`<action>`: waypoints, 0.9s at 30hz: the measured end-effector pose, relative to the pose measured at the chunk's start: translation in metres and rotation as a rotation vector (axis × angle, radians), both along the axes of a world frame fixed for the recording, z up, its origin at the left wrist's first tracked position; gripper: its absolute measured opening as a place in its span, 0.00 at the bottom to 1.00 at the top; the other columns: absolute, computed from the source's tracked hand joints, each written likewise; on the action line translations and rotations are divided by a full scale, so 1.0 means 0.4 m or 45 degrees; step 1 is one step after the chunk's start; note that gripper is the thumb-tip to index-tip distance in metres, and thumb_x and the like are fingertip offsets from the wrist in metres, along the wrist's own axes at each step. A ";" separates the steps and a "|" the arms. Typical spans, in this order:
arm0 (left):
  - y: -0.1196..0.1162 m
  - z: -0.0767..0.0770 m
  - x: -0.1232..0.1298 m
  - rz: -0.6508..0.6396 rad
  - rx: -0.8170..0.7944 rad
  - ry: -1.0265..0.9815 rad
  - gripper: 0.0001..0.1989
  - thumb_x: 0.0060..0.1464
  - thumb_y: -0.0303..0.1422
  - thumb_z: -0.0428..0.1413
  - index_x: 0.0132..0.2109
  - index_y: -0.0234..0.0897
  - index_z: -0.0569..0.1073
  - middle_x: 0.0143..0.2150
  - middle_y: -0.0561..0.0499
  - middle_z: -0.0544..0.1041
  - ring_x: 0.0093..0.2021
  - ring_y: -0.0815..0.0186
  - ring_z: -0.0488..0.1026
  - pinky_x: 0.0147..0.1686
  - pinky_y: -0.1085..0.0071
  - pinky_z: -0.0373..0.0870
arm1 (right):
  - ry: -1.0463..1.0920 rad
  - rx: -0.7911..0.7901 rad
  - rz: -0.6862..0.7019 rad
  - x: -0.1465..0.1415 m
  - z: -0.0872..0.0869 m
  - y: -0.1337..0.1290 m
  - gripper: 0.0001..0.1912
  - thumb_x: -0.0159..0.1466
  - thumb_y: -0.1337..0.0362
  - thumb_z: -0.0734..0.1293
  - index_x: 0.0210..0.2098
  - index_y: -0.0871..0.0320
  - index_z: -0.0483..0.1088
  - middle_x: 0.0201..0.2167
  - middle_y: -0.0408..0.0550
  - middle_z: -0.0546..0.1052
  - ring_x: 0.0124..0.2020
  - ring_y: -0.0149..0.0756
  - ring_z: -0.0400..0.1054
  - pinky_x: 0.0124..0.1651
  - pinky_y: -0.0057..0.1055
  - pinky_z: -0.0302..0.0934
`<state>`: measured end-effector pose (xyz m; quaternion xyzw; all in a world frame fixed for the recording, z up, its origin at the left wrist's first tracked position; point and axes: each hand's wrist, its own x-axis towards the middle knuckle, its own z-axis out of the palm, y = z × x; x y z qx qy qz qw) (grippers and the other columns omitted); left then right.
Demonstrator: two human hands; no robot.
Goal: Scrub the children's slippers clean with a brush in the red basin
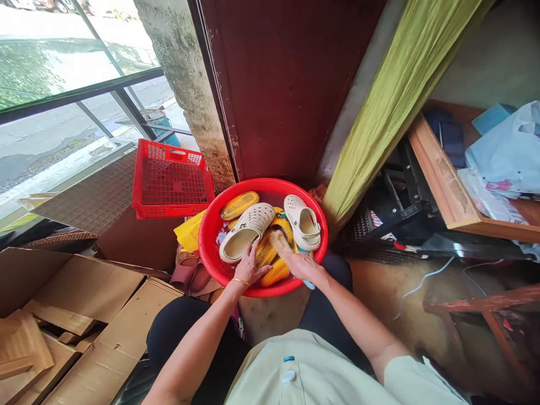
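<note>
A red basin [205, 247] between my knees holds several clogs. My left hand [248, 270] grips the edge of a yellow clog [265, 250], thumb and fingers apart around it, sole side facing up. In my right hand [304, 265] is a scrub brush [279, 242], its pale bristles against the yellow clog and a light blue handle end showing below my palm. A cream clog [248, 230] lies to the left, close to my left fingertips. Another cream clog [302, 222] leans on the basin's right side. At the back left rests a yellow clog, sole up [239, 205].
A red plastic crate [172, 180] stands behind the basin's left side. Cardboard boxes [93, 292] with wooden pieces fill the left. Pink slippers [192, 275] lie beside the basin. A dark red door [287, 84] and green curtain [379, 112] are behind; a wooden drawer [447, 180] juts in right.
</note>
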<state>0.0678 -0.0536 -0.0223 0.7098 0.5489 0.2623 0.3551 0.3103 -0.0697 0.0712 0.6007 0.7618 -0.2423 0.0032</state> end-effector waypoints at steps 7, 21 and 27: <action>0.029 0.002 -0.019 -0.093 -0.134 -0.074 0.60 0.41 0.46 0.70 0.75 0.34 0.51 0.77 0.27 0.46 0.77 0.36 0.41 0.70 0.41 0.50 | -0.060 -0.039 -0.010 0.009 -0.005 0.008 0.28 0.72 0.59 0.58 0.70 0.46 0.64 0.52 0.53 0.82 0.50 0.48 0.77 0.54 0.42 0.66; 0.046 0.093 -0.015 0.605 -0.667 -0.827 0.38 0.59 0.62 0.48 0.55 0.32 0.79 0.43 0.39 0.81 0.38 0.57 0.80 0.25 0.71 0.68 | -0.100 0.075 -0.013 -0.082 0.040 -0.050 0.29 0.74 0.59 0.57 0.74 0.50 0.58 0.45 0.55 0.84 0.44 0.46 0.79 0.48 0.37 0.68; 0.056 0.080 -0.001 0.837 -0.634 -0.984 0.31 0.63 0.58 0.50 0.47 0.33 0.80 0.32 0.44 0.80 0.26 0.64 0.75 0.20 0.73 0.66 | 0.040 0.104 0.199 -0.105 0.042 -0.078 0.30 0.73 0.58 0.58 0.74 0.44 0.57 0.44 0.52 0.84 0.42 0.46 0.79 0.45 0.38 0.68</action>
